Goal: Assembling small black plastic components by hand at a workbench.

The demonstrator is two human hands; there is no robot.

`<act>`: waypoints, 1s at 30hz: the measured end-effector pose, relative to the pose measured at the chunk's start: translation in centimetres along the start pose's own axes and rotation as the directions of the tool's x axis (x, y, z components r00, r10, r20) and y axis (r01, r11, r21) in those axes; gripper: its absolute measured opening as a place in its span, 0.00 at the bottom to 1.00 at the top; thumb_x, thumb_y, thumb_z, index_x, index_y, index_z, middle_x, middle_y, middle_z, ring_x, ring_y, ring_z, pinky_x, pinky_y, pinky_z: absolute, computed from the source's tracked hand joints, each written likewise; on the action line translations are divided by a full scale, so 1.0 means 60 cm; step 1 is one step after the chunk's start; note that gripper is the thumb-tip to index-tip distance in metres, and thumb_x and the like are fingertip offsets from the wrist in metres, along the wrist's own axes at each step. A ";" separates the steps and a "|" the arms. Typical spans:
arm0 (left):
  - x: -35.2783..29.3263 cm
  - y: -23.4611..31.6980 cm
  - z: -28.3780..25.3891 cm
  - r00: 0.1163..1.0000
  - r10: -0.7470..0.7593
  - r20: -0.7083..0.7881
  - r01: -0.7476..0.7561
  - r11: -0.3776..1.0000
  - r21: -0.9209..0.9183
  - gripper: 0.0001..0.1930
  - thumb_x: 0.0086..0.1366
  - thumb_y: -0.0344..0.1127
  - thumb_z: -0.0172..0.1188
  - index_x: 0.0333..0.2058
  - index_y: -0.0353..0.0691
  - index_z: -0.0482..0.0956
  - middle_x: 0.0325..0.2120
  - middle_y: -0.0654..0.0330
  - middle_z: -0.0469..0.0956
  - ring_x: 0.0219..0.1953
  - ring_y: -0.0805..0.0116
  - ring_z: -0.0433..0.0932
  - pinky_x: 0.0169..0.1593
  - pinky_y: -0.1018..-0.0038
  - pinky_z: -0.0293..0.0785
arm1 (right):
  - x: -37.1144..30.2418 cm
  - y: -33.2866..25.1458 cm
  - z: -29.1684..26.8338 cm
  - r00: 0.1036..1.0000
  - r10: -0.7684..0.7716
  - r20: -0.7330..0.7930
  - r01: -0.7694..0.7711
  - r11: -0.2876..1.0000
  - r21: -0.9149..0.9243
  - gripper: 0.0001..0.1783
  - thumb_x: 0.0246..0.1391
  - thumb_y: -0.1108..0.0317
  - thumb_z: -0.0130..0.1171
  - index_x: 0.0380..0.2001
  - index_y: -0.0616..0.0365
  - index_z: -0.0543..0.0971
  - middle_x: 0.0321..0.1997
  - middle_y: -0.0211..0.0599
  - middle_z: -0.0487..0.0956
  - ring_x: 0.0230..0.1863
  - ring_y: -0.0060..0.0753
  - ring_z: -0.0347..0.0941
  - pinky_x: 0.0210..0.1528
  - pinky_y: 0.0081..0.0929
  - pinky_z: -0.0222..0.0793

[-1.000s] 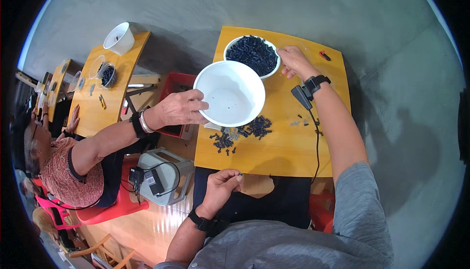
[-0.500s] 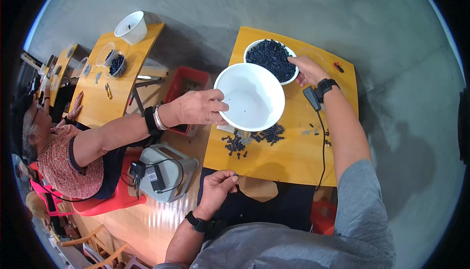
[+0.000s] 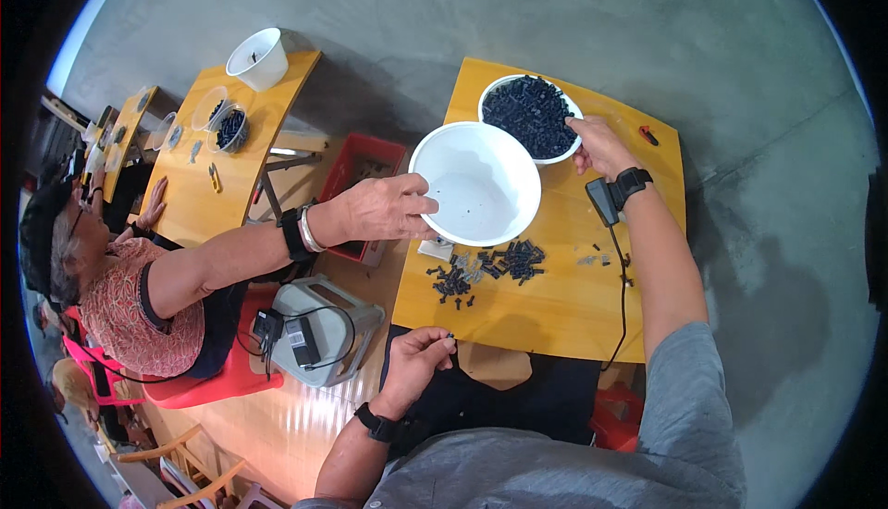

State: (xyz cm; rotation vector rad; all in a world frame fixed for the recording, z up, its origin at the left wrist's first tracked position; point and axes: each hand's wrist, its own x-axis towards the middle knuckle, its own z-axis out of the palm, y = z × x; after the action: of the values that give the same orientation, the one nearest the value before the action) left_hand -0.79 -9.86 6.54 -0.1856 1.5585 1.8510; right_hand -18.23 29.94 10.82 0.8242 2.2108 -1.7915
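My right hand point(image 3: 599, 146) grips the right rim of a white bowl point(image 3: 487, 127) heaped with small black plastic parts point(image 3: 527, 117). The bowl is at the far side of the yellow table. My left hand point(image 3: 421, 366) is closed in a pinch near the table's front edge, with a small dark piece just showing at its fingertips. Another person's hand point(image 3: 384, 208) reaches in from the left, holding a second white bowl point(image 3: 474, 185) by its rim. Only a few specks lie inside that bowl. It hangs over the table, close in front of the full one.
Loose black parts point(image 3: 513, 259) and grey pieces point(image 3: 474, 270) lie on the yellow table point(image 3: 555, 315). A red-and-black tool point(image 3: 648, 135) is at the far right. A cable point(image 3: 622, 315) hangs from my right wrist. Left stand a grey stool point(image 3: 324, 310), a red crate point(image 3: 347, 171) and another table point(image 3: 199, 204).
The view has shifted slightly. My right hand and the full bowl have moved a little to the right, away from the other bowl. Both hands keep their hold.
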 end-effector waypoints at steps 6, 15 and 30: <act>0.007 0.005 0.003 1.000 0.002 0.001 -0.002 1.000 -0.002 0.04 0.62 0.27 0.57 0.34 0.33 0.78 0.25 0.63 0.77 0.22 0.79 0.74 0.28 0.83 0.70 | -0.027 -0.049 -0.030 0.998 -0.026 -0.049 0.027 1.000 0.008 0.16 0.61 0.58 0.46 0.27 0.59 0.70 0.16 0.30 0.68 0.11 0.22 0.64 0.13 0.28 0.66; -0.003 0.023 0.011 0.997 0.071 0.021 -0.071 0.997 0.006 0.05 0.62 0.27 0.57 0.34 0.32 0.78 0.25 0.62 0.78 0.23 0.77 0.75 0.29 0.81 0.72 | -0.080 -0.097 -0.055 0.994 -0.097 -0.053 0.094 0.993 -0.070 0.16 0.62 0.60 0.44 0.27 0.61 0.71 0.15 0.31 0.68 0.11 0.24 0.65 0.11 0.29 0.66; -0.021 0.025 0.013 0.994 0.113 0.004 -0.113 0.994 0.016 0.04 0.62 0.25 0.57 0.34 0.32 0.78 0.27 0.60 0.79 0.24 0.75 0.76 0.31 0.80 0.72 | -0.061 0.012 -0.018 0.995 0.036 -0.093 -0.027 0.995 0.100 0.16 0.60 0.60 0.46 0.28 0.63 0.70 0.19 0.36 0.68 0.13 0.28 0.66 0.14 0.32 0.67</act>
State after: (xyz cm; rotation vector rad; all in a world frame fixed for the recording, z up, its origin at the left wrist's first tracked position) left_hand -0.50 -9.70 8.62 -0.0892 1.6109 1.9234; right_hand -14.60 29.93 12.17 0.9781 2.1671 -1.8978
